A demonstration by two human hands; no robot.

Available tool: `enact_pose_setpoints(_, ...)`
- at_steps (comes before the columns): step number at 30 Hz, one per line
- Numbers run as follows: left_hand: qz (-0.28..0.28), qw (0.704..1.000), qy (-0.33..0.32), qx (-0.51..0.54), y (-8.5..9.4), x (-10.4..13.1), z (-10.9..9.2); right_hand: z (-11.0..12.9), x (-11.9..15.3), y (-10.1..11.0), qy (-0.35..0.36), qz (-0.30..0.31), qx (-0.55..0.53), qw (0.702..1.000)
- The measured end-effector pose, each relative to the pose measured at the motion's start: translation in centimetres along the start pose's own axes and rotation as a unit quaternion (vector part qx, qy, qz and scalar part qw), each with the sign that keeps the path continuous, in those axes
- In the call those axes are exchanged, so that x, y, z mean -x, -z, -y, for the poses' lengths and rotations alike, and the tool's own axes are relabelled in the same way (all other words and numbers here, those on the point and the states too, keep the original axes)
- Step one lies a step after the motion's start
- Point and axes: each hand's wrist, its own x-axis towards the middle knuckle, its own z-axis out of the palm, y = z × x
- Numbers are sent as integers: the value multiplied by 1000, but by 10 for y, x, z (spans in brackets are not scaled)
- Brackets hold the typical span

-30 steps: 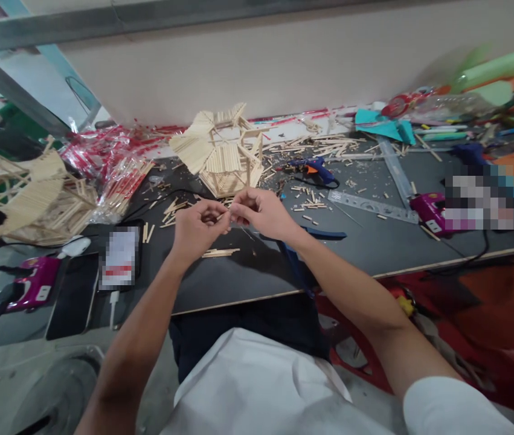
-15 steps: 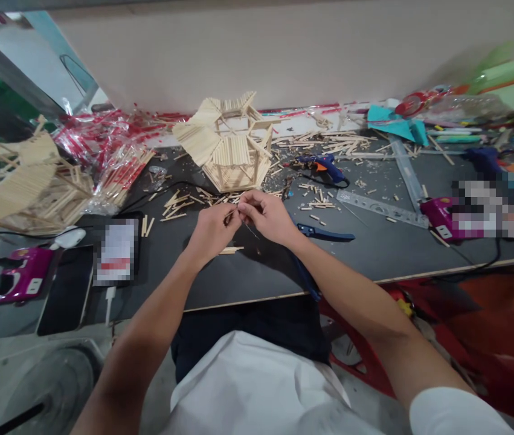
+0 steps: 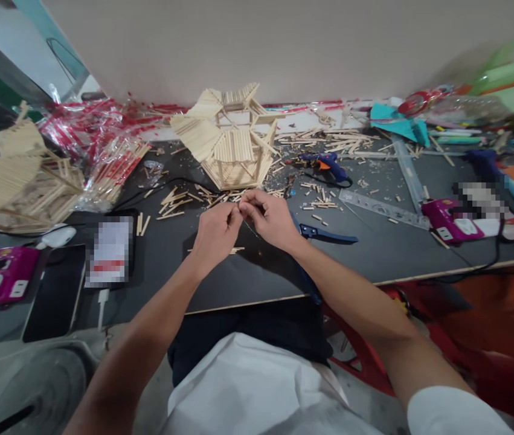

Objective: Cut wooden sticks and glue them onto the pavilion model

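Note:
My left hand [image 3: 217,232] and my right hand [image 3: 268,220] meet over the table, fingertips pinched together and touching. What lies between the fingers is too small to make out; a thin pale strand [image 3: 252,230] trails below them. Just beyond my hands stands a model built of thin wooden sticks [image 3: 232,151], with slatted panels fanning out at its upper left. Some loose sticks [image 3: 237,249] lie under my left hand. A dark blue cutter [image 3: 329,234] rests beside my right wrist, partly hidden by that forearm.
A blue glue gun [image 3: 324,164] lies right of the model among stick scraps. Further right are a clear ruler [image 3: 381,208] and a purple power strip [image 3: 449,220]. Two phones, another purple strip [image 3: 9,275], bagged sticks [image 3: 118,169] and a second stick model [image 3: 12,175] occupy the left.
My hands stay pinched together, with only a slight shift of the fingers. The view has turned a little, so things at the left sit further left.

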Motion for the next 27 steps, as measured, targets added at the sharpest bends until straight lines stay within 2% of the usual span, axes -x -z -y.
enact_pose_setpoints(5,-5,997,-71,42,0,0,10,5,-3,2,-45,-15,-77,996)
enact_pose_setpoints(9,-16,998,-52,43,-2,1,17,5,-6,5,-81,-1,-83,993)
enact_pose_setpoints(11,-26,998,-28,44,-1,2,18,8,-4,15,-80,3,-48,996)
enact_pose_setpoints(14,-32,998,1,54,1,4,17,17,13,43,-67,0,95,993)
enact_pose_setpoints(16,-32,998,13,56,2,5,16,23,36,63,-91,14,220,971)
enact_pose_setpoints(18,-33,998,18,53,3,6,15,25,63,78,-126,33,332,934)
enact_pose_setpoints(20,-34,998,13,47,3,7,14,26,88,87,-146,82,419,893)
enact_pose_setpoints(23,-37,999,-1,37,3,9,14,29,111,89,-175,140,473,852)
enact_pose_setpoints(27,-42,999,-15,18,3,11,14,38,112,83,-194,160,521,816)
